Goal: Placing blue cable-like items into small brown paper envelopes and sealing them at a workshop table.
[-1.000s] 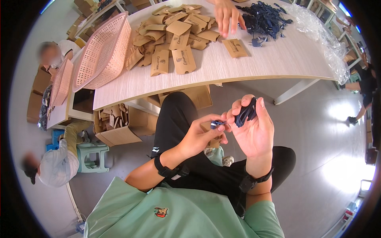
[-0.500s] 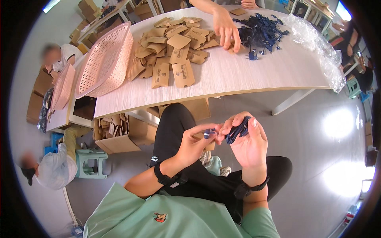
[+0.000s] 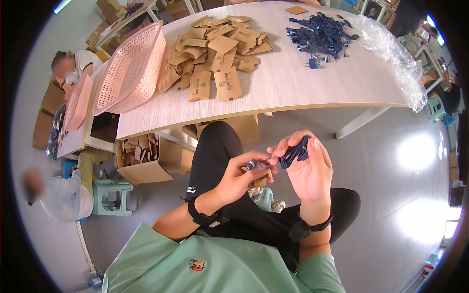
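Note:
A pair of dark blue earphones is held between my two hands above my lap. Their cable [image 3: 294,155] is wound into a flat bundle, pinched between the fingers and thumb of my right hand [image 3: 311,178]. The earbud end [image 3: 251,165] sticks out of my left hand [image 3: 231,182], whose fingers are closed on it close beside the bundle. Beyond my hands, on the table [image 3: 293,90], lie a heap of brown card pouches [image 3: 222,45] and, further right, a tangle of similar dark blue earphones [image 3: 320,36].
A pink perforated basket [image 3: 129,73] stands at the table's left end. Crumpled clear plastic [image 3: 391,58] lies along its right end. Under the table is an open carton [image 3: 146,168] of card pieces. Two people sit at the left, near a green stool [image 3: 112,198].
The other person's hand that reached over the table beside the earphone heap has gone out of view. In my left hand, the earbud end has turned to point more leftward.

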`<state>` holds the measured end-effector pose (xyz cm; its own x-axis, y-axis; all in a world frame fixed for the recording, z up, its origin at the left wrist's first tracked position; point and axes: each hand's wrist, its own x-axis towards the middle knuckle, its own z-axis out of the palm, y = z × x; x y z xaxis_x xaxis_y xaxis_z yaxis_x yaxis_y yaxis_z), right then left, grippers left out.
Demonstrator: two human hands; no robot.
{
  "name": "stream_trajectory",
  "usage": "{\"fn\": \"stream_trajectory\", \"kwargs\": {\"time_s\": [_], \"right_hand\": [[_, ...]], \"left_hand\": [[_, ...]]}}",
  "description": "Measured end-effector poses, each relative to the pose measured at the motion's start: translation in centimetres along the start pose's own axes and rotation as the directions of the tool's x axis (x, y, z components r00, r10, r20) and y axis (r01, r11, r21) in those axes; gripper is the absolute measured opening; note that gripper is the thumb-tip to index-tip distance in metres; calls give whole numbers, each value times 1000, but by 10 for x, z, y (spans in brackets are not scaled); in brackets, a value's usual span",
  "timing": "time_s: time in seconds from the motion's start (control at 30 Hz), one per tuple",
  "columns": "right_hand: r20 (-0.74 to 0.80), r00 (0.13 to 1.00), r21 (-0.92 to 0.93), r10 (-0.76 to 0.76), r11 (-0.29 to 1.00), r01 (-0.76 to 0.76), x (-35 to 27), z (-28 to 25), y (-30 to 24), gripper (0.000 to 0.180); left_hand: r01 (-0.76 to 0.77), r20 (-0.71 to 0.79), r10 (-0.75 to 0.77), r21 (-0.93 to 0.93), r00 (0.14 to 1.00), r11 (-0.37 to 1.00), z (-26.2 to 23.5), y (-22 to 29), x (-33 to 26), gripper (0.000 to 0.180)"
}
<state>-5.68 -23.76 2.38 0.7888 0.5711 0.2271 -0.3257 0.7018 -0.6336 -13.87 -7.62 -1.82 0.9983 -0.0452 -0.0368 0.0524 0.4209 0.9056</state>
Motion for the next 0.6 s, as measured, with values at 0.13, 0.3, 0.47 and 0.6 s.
{"fn": "stream_trajectory", "kwargs": {"time_s": [0.13, 0.3, 0.47, 0.6], "right_hand": [[-20, 1000, -4, -4, 1000, 4, 0, -1, 0, 39], [-43, 999, -33, -30, 999, 28, -1, 0, 0, 40], [-131, 987, -280, -99, 958, 59, 0, 9, -5, 40], [-130, 987, -342, -96, 938, 46, -2, 11, -9, 38]], "left_hand": [[-14, 75, 18, -55, 997, 998, -1, 1, -3, 22], [-32, 129, 42, -75, 991, 997, -3, -1, -4, 25], [-7, 147, 5, 16, 989, 1000, 3, 6, -5, 27], [-33, 185, 24, 41, 982, 999, 1, 4, -5, 27]]}}
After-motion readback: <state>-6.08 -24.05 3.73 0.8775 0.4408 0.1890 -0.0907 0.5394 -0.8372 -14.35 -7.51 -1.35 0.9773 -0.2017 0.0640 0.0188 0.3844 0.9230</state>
